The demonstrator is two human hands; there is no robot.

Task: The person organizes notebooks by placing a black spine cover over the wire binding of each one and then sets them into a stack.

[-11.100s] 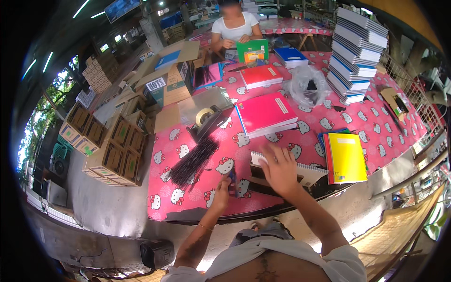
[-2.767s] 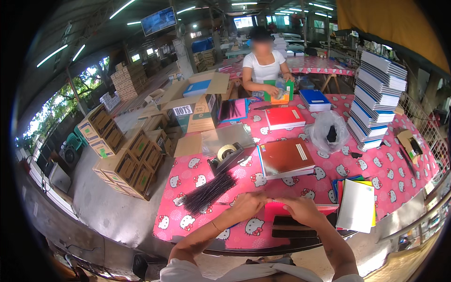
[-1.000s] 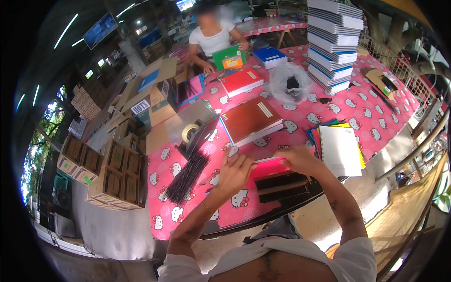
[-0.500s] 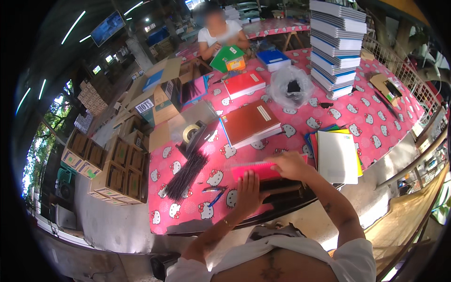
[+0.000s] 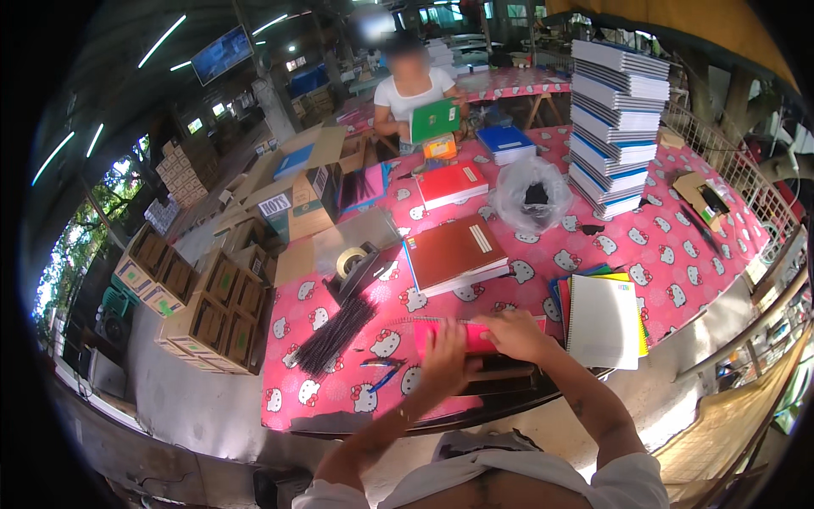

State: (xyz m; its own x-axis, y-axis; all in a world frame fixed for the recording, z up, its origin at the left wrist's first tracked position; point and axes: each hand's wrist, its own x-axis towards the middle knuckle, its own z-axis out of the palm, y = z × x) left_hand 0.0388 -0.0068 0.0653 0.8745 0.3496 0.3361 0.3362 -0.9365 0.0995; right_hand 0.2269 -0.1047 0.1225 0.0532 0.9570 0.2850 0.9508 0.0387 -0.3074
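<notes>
Pink notebook [image 5: 462, 337] lay flat under both hands at the near table edge. Left hand [image 5: 447, 360] pressed down on its left part, fingers spread and flat on the cover, not curled round anything. Right hand [image 5: 511, 332] sat on its right part, fingers bent over the top edge; whether they gripped or just rested, cannot tell. Black binding machine [image 5: 500, 386] sat directly beneath the fingers, one unit, mostly hidden by the hands. Just left of the left fingers: two blue pens [image 5: 381, 371] on the pink patterned tablecloth [image 5: 670, 280]. Further left and beyond: one bundle of black binding spines [image 5: 335, 333], one tape roll [image 5: 350, 262]. Just right of the right fingers: one white spiral pad [image 5: 604, 321] on top of a stack of coloured covers, yellow and blue edges showing. Beyond the fingertips: one brown notebook stack [image 5: 454, 253], then one red stack [image 5: 452, 183], one blue stack [image 5: 505, 143], one clear plastic bag [image 5: 532, 193]. Far right of the fingers: one tall pile of white-and-blue notebooks [image 5: 616, 127]. Across the table, a second person held one green notebook [image 5: 436, 120]. Cardboard boxes [image 5: 208, 301] off the table, well left of the hands; count unclear.
</notes>
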